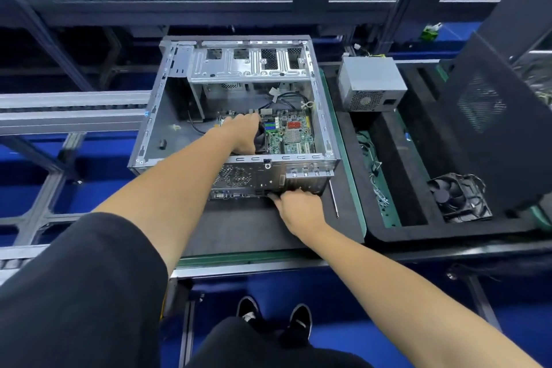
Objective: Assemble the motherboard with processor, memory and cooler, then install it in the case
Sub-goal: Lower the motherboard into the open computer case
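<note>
— Where's the motherboard (pixel 291 134) right now?

— Down inside the open computer case (pixel 155 116), lying flat on the case floor, toward my right-hand side of the bay. Its long axis runs away from me, from the rear panel nearest my body toward the drive cage (pixel 248 64) at the far end. The blue memory slots (pixel 269 127) run the same way.

— And the port edge?

— It points back at me, against the perforated rear panel (pixel 254 173), with the connectors showing along the bottom of that panel.

— What's your left hand (pixel 243 134) doing?

— It reaches in over the rear wall and lies on the black cooler fan (pixel 260 136) at the board's left side, palm down. My fingers stretch toward the far edge of the board; whether they curl round anything, I cannot tell, since the back of my hand hides them.

— Your right hand (pixel 300 207)?

— Outside the case, at the lower edge of the rear panel, fingertips bent in against the metal by the ports. It holds nothing I can make out.

— Anything else nearby?

— A screwdriver (pixel 334 199) lies on the black mat (pixel 248 227) just right of the case. Further right, in the foam tray (pixel 448 233), sit a grey power supply (pixel 372 84) and a loose black fan (pixel 458 197), well apart.
</note>
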Motion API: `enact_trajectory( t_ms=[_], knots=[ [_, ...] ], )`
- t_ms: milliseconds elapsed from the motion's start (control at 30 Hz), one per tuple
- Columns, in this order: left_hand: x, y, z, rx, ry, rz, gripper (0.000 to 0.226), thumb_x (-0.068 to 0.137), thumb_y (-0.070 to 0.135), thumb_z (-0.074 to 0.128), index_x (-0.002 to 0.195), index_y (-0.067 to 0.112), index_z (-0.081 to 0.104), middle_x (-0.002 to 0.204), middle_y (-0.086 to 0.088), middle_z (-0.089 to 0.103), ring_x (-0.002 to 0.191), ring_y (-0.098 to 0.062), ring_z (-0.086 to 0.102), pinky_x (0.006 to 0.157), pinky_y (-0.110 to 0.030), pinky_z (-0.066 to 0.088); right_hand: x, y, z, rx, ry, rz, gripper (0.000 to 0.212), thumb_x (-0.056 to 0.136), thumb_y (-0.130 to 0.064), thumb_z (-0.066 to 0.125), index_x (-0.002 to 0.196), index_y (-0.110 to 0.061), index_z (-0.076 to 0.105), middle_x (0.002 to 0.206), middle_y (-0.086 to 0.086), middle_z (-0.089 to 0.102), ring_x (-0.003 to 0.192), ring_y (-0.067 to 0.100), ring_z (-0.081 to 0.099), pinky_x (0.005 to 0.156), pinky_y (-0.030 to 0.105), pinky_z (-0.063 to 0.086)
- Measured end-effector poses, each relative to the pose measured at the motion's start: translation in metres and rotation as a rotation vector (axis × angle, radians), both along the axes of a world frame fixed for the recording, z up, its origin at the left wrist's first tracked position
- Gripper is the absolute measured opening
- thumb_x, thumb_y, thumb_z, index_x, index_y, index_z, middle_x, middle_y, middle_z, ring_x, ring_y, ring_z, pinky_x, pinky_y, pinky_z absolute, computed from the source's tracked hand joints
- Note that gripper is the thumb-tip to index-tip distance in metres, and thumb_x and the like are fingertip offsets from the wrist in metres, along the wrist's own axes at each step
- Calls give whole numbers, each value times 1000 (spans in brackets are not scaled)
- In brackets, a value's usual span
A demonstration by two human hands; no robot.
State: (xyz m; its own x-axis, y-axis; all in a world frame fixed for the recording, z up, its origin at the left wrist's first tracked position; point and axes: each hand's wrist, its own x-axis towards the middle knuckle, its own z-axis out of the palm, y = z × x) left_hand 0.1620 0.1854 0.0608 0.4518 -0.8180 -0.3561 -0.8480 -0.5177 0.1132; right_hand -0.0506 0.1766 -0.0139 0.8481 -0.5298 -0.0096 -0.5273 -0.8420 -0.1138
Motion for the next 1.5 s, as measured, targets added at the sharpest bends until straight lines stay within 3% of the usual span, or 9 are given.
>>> enact_trajectory(
  t_ms=[67,133,267,333,433,600,1100,1367,1500],
  knots=[
    [2,-1,0,29,-6,-9,56,72,20,70,116,13,36,112,-10,52,105,-34,47,92,-51,41,-4,1,0,-20,-37,-21,49,94,-42,56,59,-10,67,58,12,65,52,30,62,48,27,33],
    [3,-2,1,25,-19,-46,55,72,19,70,114,11,35,106,-10,56,95,-32,49,89,-43,38,-6,-1,-1,-42,-82,-53,46,88,-37,65,51,-9,65,50,12,62,43,30,60,46,24,30],
    [1,-6,6,5,43,-84,57,71,14,73,110,11,31,94,-11,56,81,-28,53,68,-36,40,-8,-9,-9,-7,-79,-51,52,97,-46,45,69,-10,70,68,13,69,62,33,65,52,30,32],
    [1,-8,4,21,20,-110,53,71,14,74,105,11,33,100,-13,54,89,-29,53,72,-39,44,-9,-11,-14,-6,-96,-43,54,98,-48,41,73,-11,70,73,13,70,67,34,66,54,31,31],
    [1,-9,-2,40,-79,-167,51,72,18,72,108,8,37,109,-15,49,101,-32,50,86,-42,45,-9,-12,-16,-2,-116,-32,54,99,-47,42,71,-10,70,72,14,70,66,34,65,54,31,31],
    [6,-8,-2,-4,-64,-212,47,69,20,72,96,11,35,85,-9,51,72,-26,50,58,-35,41,-9,-18,-21,41,-84,-15,58,99,-54,36,77,-12,70,79,11,70,75,34,66,58,32,32],
    [9,-10,-5,-29,-28,-239,48,64,24,76,86,12,35,67,-2,46,57,-14,44,44,-29,32,-4,-26,-20,22,-2,-23,57,96,-53,40,78,-9,70,80,12,70,79,32,65,61,31,34],
    [10,-11,-4,17,31,-213,57,64,29,81,93,12,35,78,-4,51,62,-13,46,47,-28,34,-1,-29,-22,3,83,-9,65,91,-67,39,83,-13,74,81,8,72,82,28,66,68,29,42],
    [6,-8,-6,90,-76,-233,68,71,29,71,123,9,32,117,-14,43,104,-31,46,80,-43,45,-3,-29,-23,2,40,-7,65,89,-68,41,73,-12,72,71,8,69,75,28,65,62,28,35]
  ],
)
